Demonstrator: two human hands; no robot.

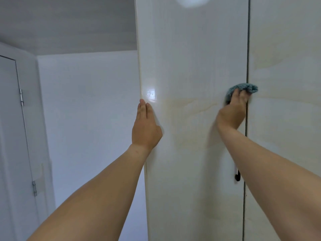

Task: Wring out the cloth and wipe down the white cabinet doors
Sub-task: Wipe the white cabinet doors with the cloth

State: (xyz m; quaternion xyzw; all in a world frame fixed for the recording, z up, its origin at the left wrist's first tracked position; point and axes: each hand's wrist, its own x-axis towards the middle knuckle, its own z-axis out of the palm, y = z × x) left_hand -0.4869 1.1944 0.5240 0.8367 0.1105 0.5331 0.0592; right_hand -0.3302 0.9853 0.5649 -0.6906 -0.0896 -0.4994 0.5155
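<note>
The right hand (231, 113) is pressing a crumpled blue-grey cloth (243, 89), fingers curled over it, against the glossy white cabinet door (194, 58) at its right edge. The left hand (145, 128), fingers straight, is bracing the left edge. The cloth may be snagging in the seam, or slipping.

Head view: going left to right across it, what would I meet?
Grey door hinges → white wall → left hand flat on the left cabinet door → right hand pressing the blue cloth → right cabinet door.
</note>
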